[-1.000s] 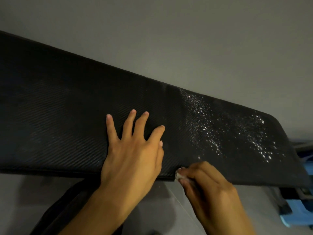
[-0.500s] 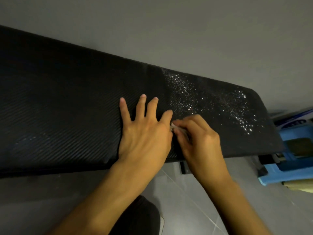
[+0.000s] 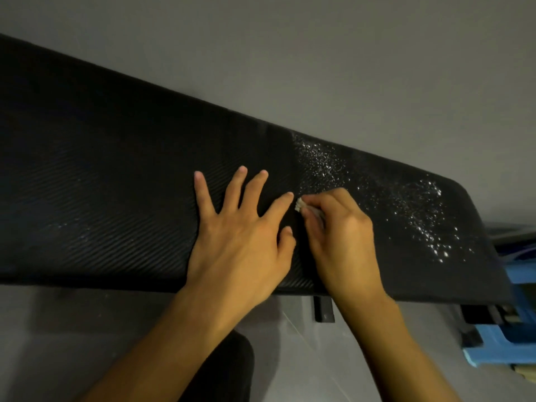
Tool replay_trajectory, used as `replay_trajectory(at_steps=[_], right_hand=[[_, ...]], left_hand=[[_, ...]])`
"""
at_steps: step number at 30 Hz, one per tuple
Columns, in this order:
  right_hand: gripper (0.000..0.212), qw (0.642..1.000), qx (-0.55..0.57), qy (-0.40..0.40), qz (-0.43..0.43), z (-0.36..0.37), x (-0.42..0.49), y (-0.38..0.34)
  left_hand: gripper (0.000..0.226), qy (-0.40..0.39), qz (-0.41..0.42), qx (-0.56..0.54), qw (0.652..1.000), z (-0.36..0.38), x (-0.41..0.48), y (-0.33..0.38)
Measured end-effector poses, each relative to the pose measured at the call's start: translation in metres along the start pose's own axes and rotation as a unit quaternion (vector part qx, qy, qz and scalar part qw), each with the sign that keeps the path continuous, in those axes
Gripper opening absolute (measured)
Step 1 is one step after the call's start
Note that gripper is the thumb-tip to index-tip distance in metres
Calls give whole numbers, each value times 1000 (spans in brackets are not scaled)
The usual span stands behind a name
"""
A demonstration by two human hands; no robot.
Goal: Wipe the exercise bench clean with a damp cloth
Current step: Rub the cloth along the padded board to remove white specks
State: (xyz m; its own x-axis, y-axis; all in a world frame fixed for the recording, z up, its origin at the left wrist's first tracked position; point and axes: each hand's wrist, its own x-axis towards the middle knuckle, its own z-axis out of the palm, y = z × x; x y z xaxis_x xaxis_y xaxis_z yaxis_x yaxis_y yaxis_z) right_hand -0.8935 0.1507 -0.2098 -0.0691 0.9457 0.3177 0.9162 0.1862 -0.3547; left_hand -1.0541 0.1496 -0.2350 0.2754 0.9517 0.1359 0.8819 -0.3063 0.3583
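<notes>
Curled round a small pale wad of cloth (image 3: 298, 204), the right hand (image 3: 340, 239) pinches it at the fingertips and holds it down on the black padded top of the exercise bench (image 3: 116, 175). Only a little of the wad shows past the fingers. The left hand (image 3: 240, 239) lies flat on the pad just to the left, palm down, its fingers straight and spread, and the tip of its index finger comes close to the cloth. The pad has a fine ribbed weave and runs as a long slab from the far left down to a rounded end at the right. The cloth sits about midway between the pad's far and near edges, at the left border of a scatter of white specks (image 3: 429, 227) that covers the right part of the pad. Whether these are droplets or crumbs cannot be told. Left of the hands the pad looks mostly dark and plain. A short black frame bar (image 3: 323, 310) shows under the near edge, below the right wrist. A blue plastic stool (image 3: 499, 343) stands on the grey tiled floor (image 3: 87, 329) at the right, beside the bench's end. A dark rounded shape (image 3: 226, 372) sits at the bottom, below the left forearm, too dim to identify.
</notes>
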Motion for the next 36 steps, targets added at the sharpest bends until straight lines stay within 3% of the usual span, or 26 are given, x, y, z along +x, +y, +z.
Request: replay_trajectory(at_steps=[5,8,12,20,26,36], right_hand=[[15,997,43,-50,-40,-22,-40,-1],[11,995,38,-51,-71,-14,-11,13],[16,997,31,-28,-58,6,36,21],[11,990,90,-53,-99,-17,-16,27],[15,992,32,-67,-106,0,38,33],[17,990,69,-64,-110,2,45,38]], left_hand=[[58,-3,-17,25,1000,1,0,6],[58,-12,-31,47,998,2,5,10],[58,3,-53,50,997,5,6,12],[66,-10,-76,66,995,3,9,17],[67,-18,-83,72,994,2,11,19],[72,-35,-92,67,993,-1,11,15]])
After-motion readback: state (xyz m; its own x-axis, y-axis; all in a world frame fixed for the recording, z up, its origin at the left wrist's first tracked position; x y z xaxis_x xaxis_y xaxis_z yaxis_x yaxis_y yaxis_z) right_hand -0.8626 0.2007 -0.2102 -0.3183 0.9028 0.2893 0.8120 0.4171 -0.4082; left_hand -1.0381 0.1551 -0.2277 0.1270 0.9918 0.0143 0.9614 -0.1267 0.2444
